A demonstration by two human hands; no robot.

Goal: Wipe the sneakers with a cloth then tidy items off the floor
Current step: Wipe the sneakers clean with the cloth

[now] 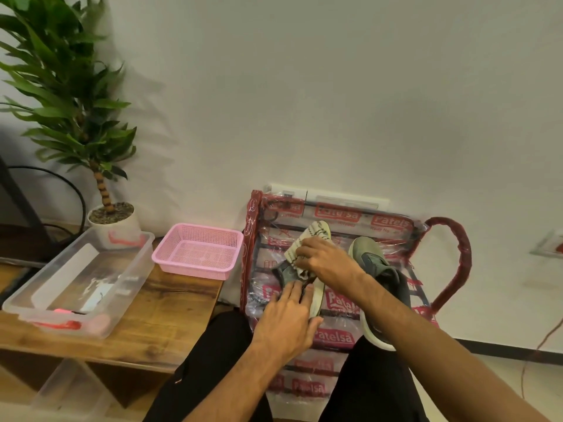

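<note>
Two grey-green sneakers lie on a plastic-wrapped red rack in front of me. The left sneaker lies on its side with its pale sole facing right. My left hand holds it at the heel, fingers spread over the opening. My right hand presses a white cloth with dark stripes onto the front of that shoe. The right sneaker lies beside it, partly hidden under my right forearm.
A pink mesh basket and a clear plastic bin with red handles sit on a low wooden table at left. A potted plant stands by the wall. My knees in black trousers fill the foreground.
</note>
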